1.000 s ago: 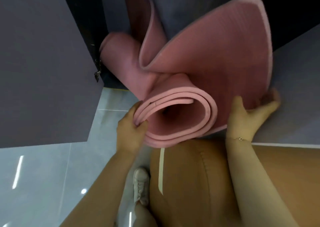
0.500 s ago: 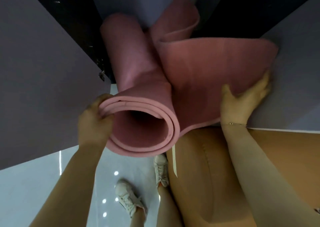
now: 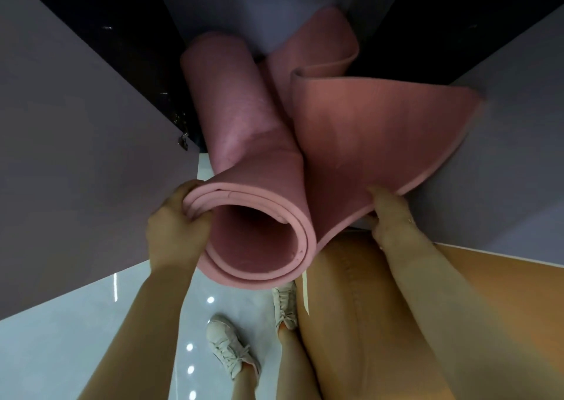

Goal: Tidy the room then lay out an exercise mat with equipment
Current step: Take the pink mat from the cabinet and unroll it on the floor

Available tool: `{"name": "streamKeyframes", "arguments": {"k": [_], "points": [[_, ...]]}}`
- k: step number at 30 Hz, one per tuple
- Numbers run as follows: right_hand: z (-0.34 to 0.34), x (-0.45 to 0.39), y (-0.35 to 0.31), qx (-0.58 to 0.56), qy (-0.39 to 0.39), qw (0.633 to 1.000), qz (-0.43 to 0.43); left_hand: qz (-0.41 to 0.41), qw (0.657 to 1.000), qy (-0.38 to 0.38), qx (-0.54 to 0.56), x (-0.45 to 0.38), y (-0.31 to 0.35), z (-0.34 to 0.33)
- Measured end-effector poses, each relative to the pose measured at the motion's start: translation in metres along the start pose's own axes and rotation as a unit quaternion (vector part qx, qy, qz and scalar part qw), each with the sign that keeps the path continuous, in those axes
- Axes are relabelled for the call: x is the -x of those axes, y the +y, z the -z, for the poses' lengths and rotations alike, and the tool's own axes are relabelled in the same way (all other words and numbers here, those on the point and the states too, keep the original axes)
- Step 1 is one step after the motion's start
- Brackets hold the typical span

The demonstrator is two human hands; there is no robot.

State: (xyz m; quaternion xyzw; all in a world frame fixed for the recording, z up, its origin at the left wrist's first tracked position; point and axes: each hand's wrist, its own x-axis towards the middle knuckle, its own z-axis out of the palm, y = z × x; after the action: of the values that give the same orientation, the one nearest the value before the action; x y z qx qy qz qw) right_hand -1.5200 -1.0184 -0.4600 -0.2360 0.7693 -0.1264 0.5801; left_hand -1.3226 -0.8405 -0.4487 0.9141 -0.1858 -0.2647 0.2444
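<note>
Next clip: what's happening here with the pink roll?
A person is holding a half-unrolled pink exercise mat in front of a dark opening between grey panels. The left hand grips the layered edge of the rolled end, and the right hand holds the loose flap by its lower edge. The mat is off the glossy floor, not laid out yet. White sneakers show below.

Both hands [image 3: 175, 225] hold a half-unrolled pink mat [image 3: 259, 167].
</note>
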Motion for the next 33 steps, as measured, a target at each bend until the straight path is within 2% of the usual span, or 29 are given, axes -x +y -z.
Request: {"name": "streamKeyframes", "arguments": {"k": [2, 3, 5, 8, 10, 11, 12, 15, 17, 20, 22, 24, 25, 26, 27, 30, 31, 33], "points": [[-0.003, -0.004, -0.002, 0.092, 0.033, 0.994, 0.045, -0.009, 1.000, -0.006, -0.006, 0.002, 0.003, -0.002], [-0.002, 0.001, 0.000, 0.123, 0.026, 0.988, 0.094, -0.011, 1.000, -0.005, -0.011, 0.001, 0.003, -0.002], [0.004, 0.021, 0.011, 0.188, -0.035, 0.955, 0.224, -0.006, 1.000, 0.004, -0.013, 0.000, 0.008, 0.000], [0.005, 0.053, 0.032, 0.287, -0.147, 0.856, 0.403, 0.000, 1.000, 0.030, -0.007, 0.000, 0.017, 0.006], [0.000, 0.060, 0.037, 0.375, -0.170, 0.781, 0.470, -0.016, 0.999, 0.034, -0.016, 0.007, 0.022, 0.009], [-0.002, 0.060, 0.037, 0.390, -0.180, 0.767, 0.477, -0.030, 0.999, 0.027, -0.029, 0.011, 0.023, 0.009], [-0.002, 0.060, 0.036, 0.389, -0.191, 0.768, 0.472, -0.044, 0.998, 0.016, -0.046, 0.016, 0.023, 0.009], [-0.002, 0.047, 0.032, 0.369, -0.179, 0.803, 0.433, -0.069, 0.996, -0.021, -0.059, 0.030, 0.012, 0.010], [-0.012, 0.043, 0.031, 0.372, -0.182, 0.801, 0.432, -0.077, 0.995, -0.032, -0.057, 0.037, 0.000, 0.011], [-0.029, 0.053, 0.037, 0.340, -0.252, 0.800, 0.426, -0.098, 0.993, -0.030, -0.066, 0.040, -0.017, 0.014], [-0.027, 0.060, 0.042, 0.404, -0.315, 0.769, 0.382, -0.113, 0.991, -0.021, -0.065, 0.039, -0.028, 0.018], [-0.020, 0.066, 0.049, 0.537, -0.349, 0.688, 0.342, -0.136, 0.988, -0.013, -0.071, 0.038, -0.036, 0.017], [-0.021, 0.069, 0.056, 0.594, -0.341, 0.645, 0.339, -0.150, 0.986, -0.009, -0.076, 0.040, -0.040, 0.016], [-0.024, 0.071, 0.065, 0.625, -0.324, 0.624, 0.341, -0.170, 0.982, -0.003, -0.079, 0.041, -0.042, 0.013], [-0.031, 0.073, 0.077, 0.632, -0.298, 0.628, 0.343, -0.190, 0.979, 0.003, -0.080, 0.043, -0.044, 0.009], [-0.050, 0.081, 0.120, 0.591, -0.155, 0.704, 0.363, -0.185, 0.981, 0.003, -0.065, 0.045, -0.052, 0.006], [-0.053, 0.084, 0.132, 0.586, -0.116, 0.708, 0.377, -0.183, 0.981, -0.002, -0.062, 0.046, -0.056, 0.006], [-0.050, 0.087, 0.151, 0.588, -0.094, 0.706, 0.384, -0.199, 0.977, -0.030, -0.071, 0.051, -0.065, 0.008]]}}
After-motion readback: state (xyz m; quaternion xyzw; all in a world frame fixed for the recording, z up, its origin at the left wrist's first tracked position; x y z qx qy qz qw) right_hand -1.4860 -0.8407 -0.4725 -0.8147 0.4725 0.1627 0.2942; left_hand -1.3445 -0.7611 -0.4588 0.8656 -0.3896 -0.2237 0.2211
